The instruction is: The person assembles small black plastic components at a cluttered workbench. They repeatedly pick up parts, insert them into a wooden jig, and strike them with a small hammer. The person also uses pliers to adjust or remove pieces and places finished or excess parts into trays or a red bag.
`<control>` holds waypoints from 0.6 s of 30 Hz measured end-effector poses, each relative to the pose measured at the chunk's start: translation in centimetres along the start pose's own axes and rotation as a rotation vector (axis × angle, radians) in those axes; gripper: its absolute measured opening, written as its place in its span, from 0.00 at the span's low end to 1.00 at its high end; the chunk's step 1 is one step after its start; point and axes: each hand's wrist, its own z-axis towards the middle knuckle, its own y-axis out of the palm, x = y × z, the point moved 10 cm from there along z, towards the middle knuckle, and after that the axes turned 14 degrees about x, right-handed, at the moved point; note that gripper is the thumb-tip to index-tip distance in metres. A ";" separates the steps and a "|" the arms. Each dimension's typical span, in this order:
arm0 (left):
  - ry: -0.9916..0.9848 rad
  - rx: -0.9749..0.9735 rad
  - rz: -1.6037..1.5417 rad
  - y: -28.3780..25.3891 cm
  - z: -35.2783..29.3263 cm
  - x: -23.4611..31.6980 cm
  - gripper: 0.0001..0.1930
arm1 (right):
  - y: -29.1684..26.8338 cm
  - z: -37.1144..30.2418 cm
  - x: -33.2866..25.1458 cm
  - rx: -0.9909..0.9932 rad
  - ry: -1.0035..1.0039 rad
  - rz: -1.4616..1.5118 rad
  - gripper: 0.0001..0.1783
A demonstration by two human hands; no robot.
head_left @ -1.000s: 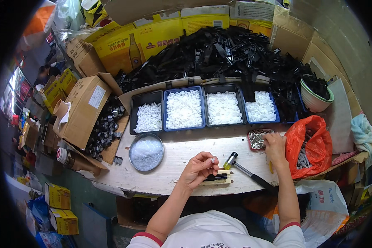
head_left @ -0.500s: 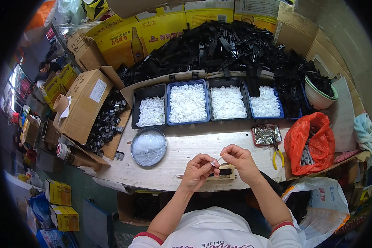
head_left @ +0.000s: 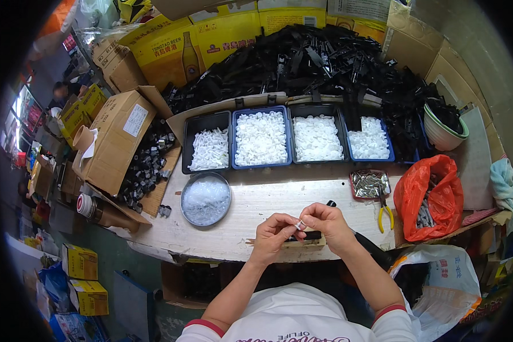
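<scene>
Over the front of the bench, my left hand (head_left: 271, 235) pinches a small white plastic piece (head_left: 298, 226) between thumb and fingertips. My right hand (head_left: 330, 228) meets it there, its thumb and forefinger closed at the upper end of the same piece. Whatever sits within the right fingertips is too small to make out. Directly below both hands lies a pale wooden block (head_left: 313, 243) with a black part on it, partly covered by my fingers. The rounded end of a black object (head_left: 332, 203) shows just beyond my right hand.
Behind the bench top stand several bins of white plastic parts, one a blue bin (head_left: 262, 167). A round dish (head_left: 228, 208) of clear bits is at left. Yellow-handled pliers (head_left: 386, 218), metal pins (head_left: 369, 183) and a red bag (head_left: 422, 196) lie right. Black parts (head_left: 302, 62) heap behind.
My right fingertips have come in against the white piece in my left hand; the thin pin seen between them earlier no longer shows. The black rounded end has appeared beyond my right hand.
</scene>
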 end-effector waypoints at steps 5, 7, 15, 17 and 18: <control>0.044 0.001 0.065 -0.4 -0.1 0.1 0.05 | 0.0 -0.6 -1.8 0.127 -0.367 -0.354 0.03; 0.073 0.012 0.115 -0.3 -0.3 0.3 0.06 | 0.6 -1.4 -3.4 0.187 -0.621 -0.587 0.03; 0.302 0.122 0.403 -1.4 -1.3 1.6 0.06 | 2.0 -4.4 -5.4 0.237 -0.940 -0.895 0.04; 0.362 0.134 0.510 -1.5 -1.6 1.9 0.06 | 2.3 -4.6 -4.9 0.245 -0.983 -0.897 0.05; 0.384 0.125 0.584 -1.4 -1.7 2.0 0.07 | 2.4 -4.7 -4.7 0.250 -1.004 -0.897 0.05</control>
